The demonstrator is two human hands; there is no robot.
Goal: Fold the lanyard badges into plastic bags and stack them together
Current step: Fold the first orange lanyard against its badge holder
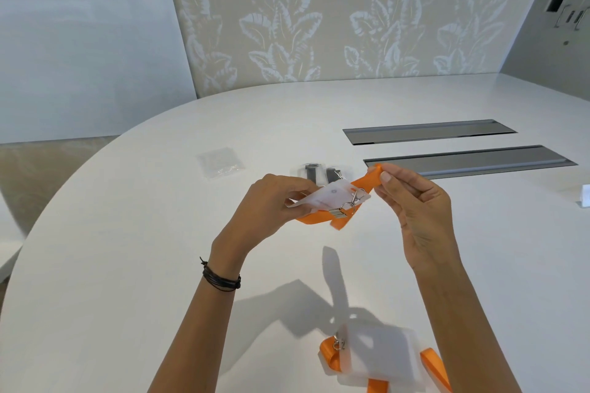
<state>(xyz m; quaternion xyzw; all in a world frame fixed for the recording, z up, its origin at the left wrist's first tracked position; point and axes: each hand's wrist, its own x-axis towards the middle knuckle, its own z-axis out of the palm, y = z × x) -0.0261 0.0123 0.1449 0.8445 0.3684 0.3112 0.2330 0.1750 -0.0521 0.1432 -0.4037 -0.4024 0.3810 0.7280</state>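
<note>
1. White surface [127,265]: all items carried on it.
2. Second badge [383,357] with orange strap lies flat, nearest the viewer, below the held badge.
3. Left hand [271,204] is clamped on the held badge [329,198], raised above the surface.
4. Right hand [412,198]: fingertips pinched on the orange lanyard [367,180], just right of the held badge.
5. Plastic bag [220,161] lies beyond and left of the held badge.

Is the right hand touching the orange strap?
Touching. The head view shows the right hand pinching the orange strap between thumb and fingertips, above the badge holder in the left hand.
</note>
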